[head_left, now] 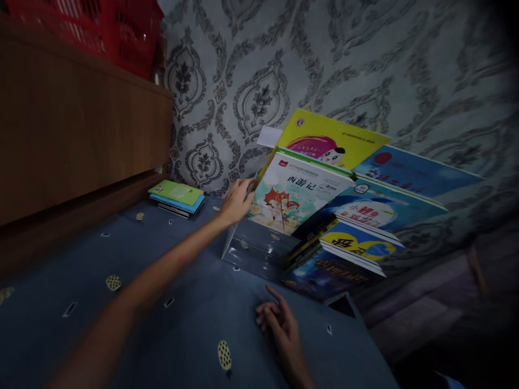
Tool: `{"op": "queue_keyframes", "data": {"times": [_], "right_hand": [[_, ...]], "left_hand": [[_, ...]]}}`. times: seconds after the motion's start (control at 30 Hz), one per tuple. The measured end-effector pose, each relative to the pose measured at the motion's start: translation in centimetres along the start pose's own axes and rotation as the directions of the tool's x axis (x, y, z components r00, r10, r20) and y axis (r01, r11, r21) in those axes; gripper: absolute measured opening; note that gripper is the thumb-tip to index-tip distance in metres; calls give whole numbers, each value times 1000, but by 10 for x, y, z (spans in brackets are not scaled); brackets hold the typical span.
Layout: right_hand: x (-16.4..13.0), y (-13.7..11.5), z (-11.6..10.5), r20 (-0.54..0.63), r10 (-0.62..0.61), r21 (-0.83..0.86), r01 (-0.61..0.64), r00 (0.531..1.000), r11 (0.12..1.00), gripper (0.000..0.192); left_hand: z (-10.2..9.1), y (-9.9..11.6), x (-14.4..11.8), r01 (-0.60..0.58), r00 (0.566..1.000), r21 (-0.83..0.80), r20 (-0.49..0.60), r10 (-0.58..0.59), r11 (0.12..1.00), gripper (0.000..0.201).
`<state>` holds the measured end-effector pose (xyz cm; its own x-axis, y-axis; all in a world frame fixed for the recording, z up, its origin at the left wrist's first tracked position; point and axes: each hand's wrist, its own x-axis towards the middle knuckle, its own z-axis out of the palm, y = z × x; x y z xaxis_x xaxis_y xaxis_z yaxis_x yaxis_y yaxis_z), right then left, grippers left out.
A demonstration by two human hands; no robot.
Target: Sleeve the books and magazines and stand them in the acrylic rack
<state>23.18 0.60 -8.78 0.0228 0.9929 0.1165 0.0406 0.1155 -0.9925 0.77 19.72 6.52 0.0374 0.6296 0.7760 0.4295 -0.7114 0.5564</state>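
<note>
- Head view: I see the left hand (pixel 237 201) extended to the white picture book (pixel 294 195), fingers closed on its left edge
- That book leans frontmost in a row of tilted books against the patterned wall (pixel 365 65), over a clear stand (pixel 259 251)
- Right hand (pixel 281 327) rests loosely curled, holding nothing, on the blue cloth (pixel 170 324)
- Small book stack (pixel 177 198) lies well left

Small stack (pixel 177 198) left of leaning books (pixel 324 210)
</note>
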Motion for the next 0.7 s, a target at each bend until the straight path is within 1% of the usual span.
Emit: {"op": "queue_keyframes", "data": {"times": [0.1,0.17,0.27,0.33,0.43,0.5,0.6,0.7], "right_hand": [[0,-2,0,8,13,-17,-13,1000,1000,57],[-2,-3,0,10,19,-30,-18,1000,999,55],[0,-9,1,31,11,-59,-9,999,998,54],[6,-21,2,47,-30,-96,34,998,995,53],[27,-55,0,40,-169,-146,173,985,974,47],[46,-84,-2,-1,-273,-147,269,962,952,48],[74,-127,-7,-42,-370,-129,362,928,923,50],[95,-162,-12,-73,-460,-153,445,885,882,51]], "left_hand": [[-5,1,18,-29,1000,-100,-6,28,995,38],[-8,2,30,-53,999,-136,-4,53,989,38],[-10,4,41,-82,997,-143,1,83,986,38],[-10,4,45,-103,994,-131,19,107,986,38],[-9,2,46,-110,992,-97,59,116,989,39],[-9,1,47,-95,991,-90,85,102,991,41],[-11,0,52,-70,992,-135,98,84,988,40],[-12,0,57,-44,996,-220,69,61,975,38]]}}
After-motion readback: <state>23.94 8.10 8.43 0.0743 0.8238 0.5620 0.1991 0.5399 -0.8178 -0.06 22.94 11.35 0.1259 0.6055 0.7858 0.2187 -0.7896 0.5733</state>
